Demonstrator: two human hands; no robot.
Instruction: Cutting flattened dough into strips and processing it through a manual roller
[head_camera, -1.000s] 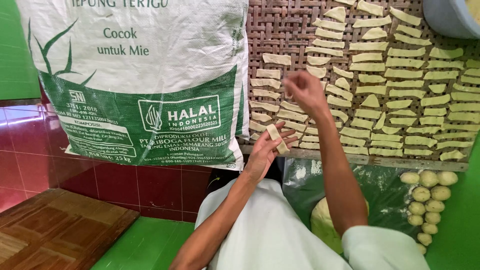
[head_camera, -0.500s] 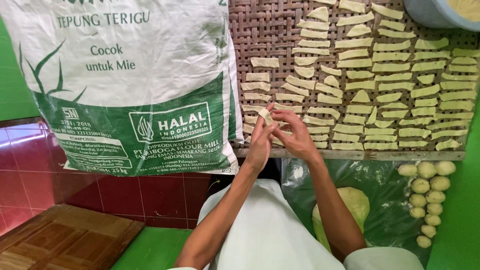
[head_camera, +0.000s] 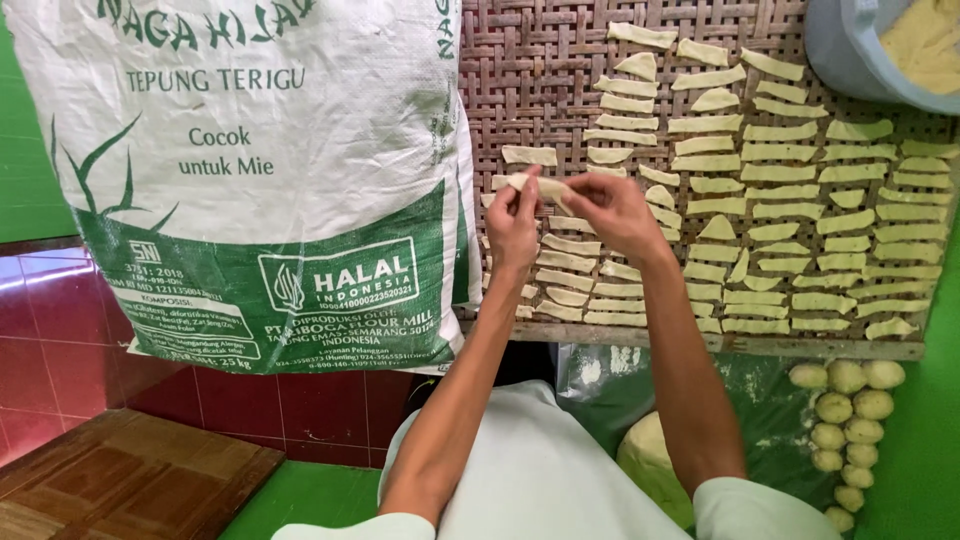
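Note:
My left hand (head_camera: 513, 222) and my right hand (head_camera: 610, 212) are raised together over the left part of a woven bamboo tray (head_camera: 540, 60). Between their fingertips they pinch one pale strip of dough (head_camera: 535, 184), each hand on one end. Several more dough strips (head_camera: 780, 190) lie in rows across the tray, to the right of and below my hands. One strip (head_camera: 529, 155) lies just above my hands.
A large white and green flour sack (head_camera: 250, 180) stands left of the tray. Small dough balls (head_camera: 845, 410) and a bigger dough lump (head_camera: 655, 470) sit on green plastic below the tray. A grey bowl (head_camera: 860, 50) of dough is at the top right. Red tiles and a wooden board (head_camera: 120, 480) lie at the lower left.
My hands came together and rose up the tray's left side. The right hand drew back from the strips and now shares one dough strip with the left hand.

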